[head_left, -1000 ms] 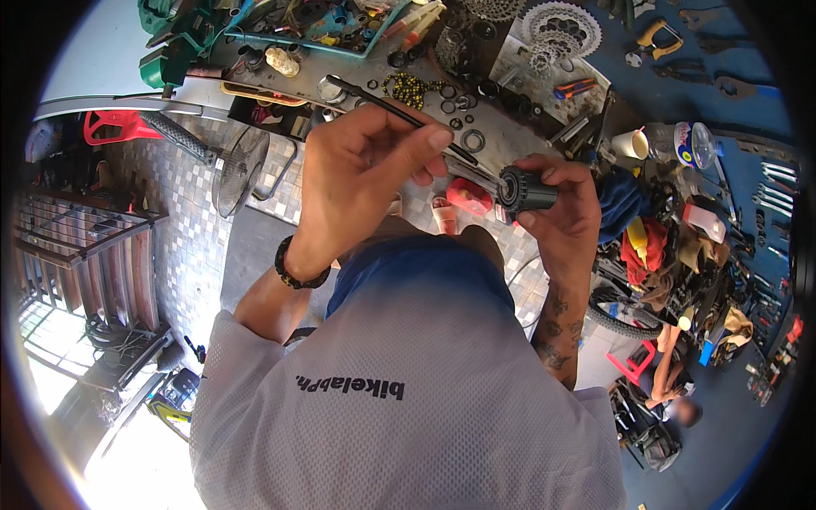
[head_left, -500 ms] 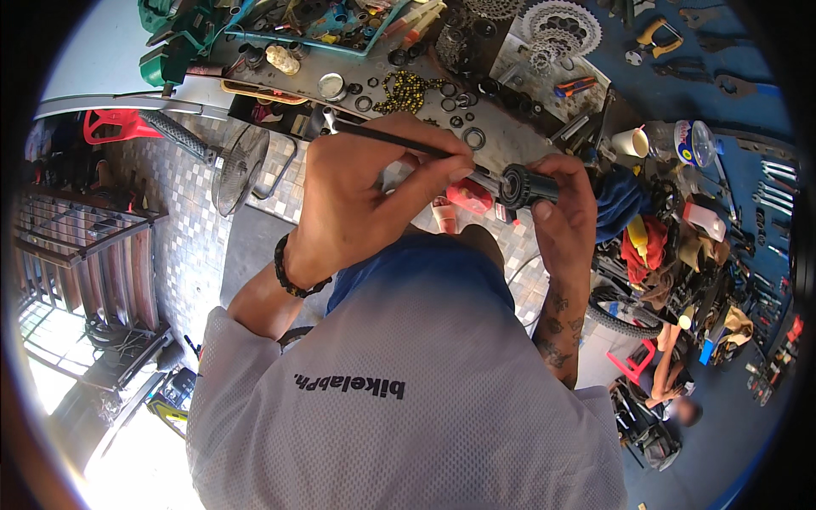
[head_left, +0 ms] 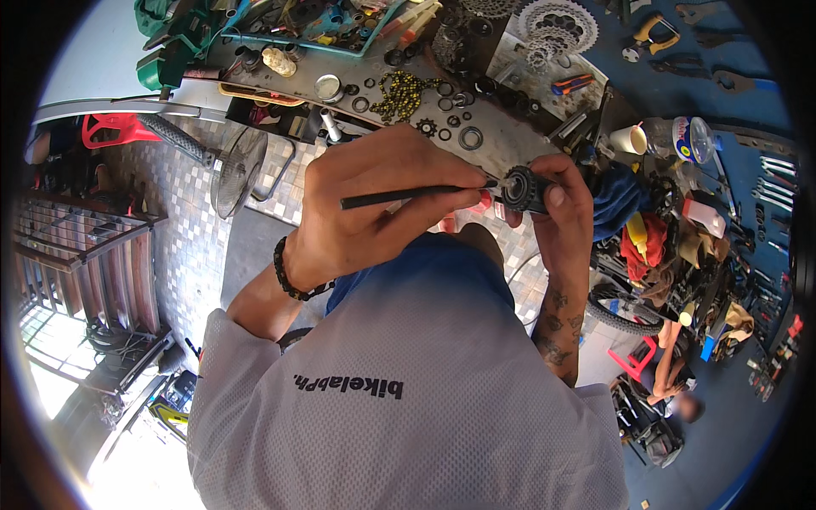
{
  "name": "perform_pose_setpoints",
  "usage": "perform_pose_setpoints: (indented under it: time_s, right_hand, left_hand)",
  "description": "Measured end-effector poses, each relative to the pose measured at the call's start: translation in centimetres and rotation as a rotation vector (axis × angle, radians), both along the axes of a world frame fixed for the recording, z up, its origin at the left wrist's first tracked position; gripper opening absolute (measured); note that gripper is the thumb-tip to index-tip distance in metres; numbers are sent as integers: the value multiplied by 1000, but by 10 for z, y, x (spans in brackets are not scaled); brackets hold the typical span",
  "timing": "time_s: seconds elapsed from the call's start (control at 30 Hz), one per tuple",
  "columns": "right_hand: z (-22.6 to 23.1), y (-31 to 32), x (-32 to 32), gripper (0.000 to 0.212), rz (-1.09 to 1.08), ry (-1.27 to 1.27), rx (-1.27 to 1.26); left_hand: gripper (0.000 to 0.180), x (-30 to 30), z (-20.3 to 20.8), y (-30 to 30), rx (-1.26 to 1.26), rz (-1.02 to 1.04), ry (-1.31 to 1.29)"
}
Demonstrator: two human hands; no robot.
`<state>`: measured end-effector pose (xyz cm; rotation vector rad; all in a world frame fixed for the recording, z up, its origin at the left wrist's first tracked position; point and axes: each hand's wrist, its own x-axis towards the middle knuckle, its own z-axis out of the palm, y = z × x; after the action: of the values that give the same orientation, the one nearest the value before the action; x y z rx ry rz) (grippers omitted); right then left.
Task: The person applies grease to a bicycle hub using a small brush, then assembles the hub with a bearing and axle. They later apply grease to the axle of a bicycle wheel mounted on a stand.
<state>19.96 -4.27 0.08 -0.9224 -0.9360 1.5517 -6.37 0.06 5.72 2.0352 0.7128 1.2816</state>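
My left hand [head_left: 374, 204] pinches a slim brush [head_left: 399, 195] with a black handle, which slants across the fingers. Its tip meets the open end of a black freehub body [head_left: 521, 189], a ridged cylinder with a round opening facing left. That part is gripped between the thumb and fingers of my right hand [head_left: 565, 200]. The brush's bristles are too small to make out clearly. Both hands are held in front of my body, near the workbench's edge.
On the workbench [head_left: 501, 140] lie a yellow-and-black chain [head_left: 398, 96], an open round tin [head_left: 329, 87], several rings and a cassette [head_left: 557, 30]. A paper cup [head_left: 629, 140] and clear bottle [head_left: 693, 140] stand right. Tools hang on the blue wall. A person [head_left: 667, 374] sits lower right.
The brush's rear end has swung down toward me, so the handle now lies nearly level. My left hand has turned and shifted slightly right; the freehub body has tilted a little.
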Motion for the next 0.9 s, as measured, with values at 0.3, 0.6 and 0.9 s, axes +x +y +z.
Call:
perform_pose_setpoints:
  time_s: [0.3,0.6,0.9]
  right_hand:
    - [1,0,1,44,-3,8,-55]
    - [1,-4,5,58,-20,19,-133]
    - [-5,-5,7,54,-37,102,-121]
  left_hand:
    - [26,0,-1,1,115,-76,5]
    - [30,-4,-9,4,106,-154,-21]
    - [31,-4,-9,4,96,-142,-8]
